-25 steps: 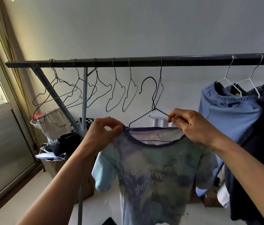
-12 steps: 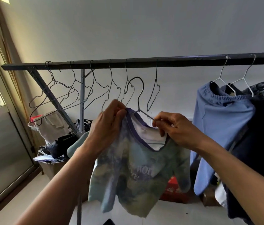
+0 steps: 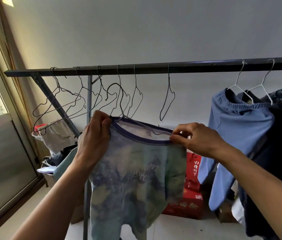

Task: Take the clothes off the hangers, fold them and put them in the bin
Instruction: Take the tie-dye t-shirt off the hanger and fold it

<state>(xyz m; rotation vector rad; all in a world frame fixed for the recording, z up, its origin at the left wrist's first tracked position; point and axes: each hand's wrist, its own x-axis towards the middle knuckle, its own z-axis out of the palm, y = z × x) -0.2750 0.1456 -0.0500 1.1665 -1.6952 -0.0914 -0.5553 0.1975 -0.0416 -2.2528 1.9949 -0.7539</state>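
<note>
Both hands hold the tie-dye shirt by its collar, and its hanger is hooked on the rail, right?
No. The left hand and right hand hold the tie-dye shirt by its collar, but its hanger is off the rail: the head view shows its hook free below it.

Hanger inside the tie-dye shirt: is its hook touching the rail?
Apart. Head view: the hanger's hook curls below the rail, with a clear gap between them.

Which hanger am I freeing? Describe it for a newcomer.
Find the dark rail. Below its left half, a tie-dye T-shirt is held up by the collar. The hanger pokes from that collar, the only one whose hook is off the rail.
</note>
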